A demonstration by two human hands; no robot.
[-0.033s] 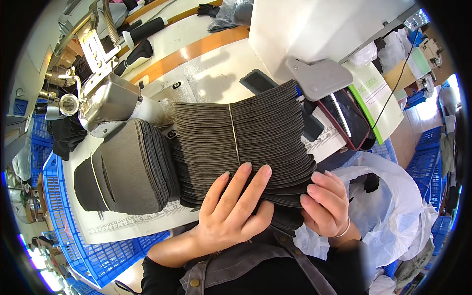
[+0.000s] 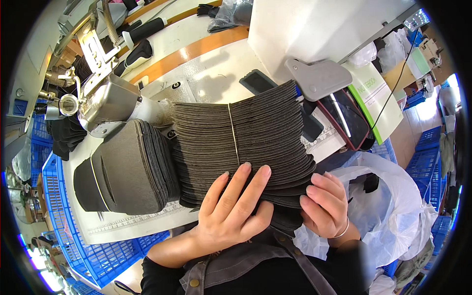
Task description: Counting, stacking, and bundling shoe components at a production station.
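Observation:
A thick stack of black fabric pieces point(image 2: 265, 132), bound with a pale elastic band point(image 2: 232, 132), lies on its side in front of me, its many edges showing. My left hand point(image 2: 233, 209) rests on its near part, fingers stretched and spread over the edges, thumb to the right. At the stack's near right corner, my right hand point(image 2: 324, 204) has its fingers curled against the ends of the nearest pieces; its thumb is hidden. To the left lies a second banded bundle of black fabric pieces point(image 2: 130, 169), touching the first stack, with no hand on it.
A sewing machine head point(image 2: 108, 101) stands at the back left. Behind the stack are a dark phone point(image 2: 258, 81), a grey plastic part point(image 2: 319, 78) and a notebook point(image 2: 376, 96). A blue basket point(image 2: 101, 263) sits left below the table; a white plastic bag point(image 2: 393, 216) hangs right.

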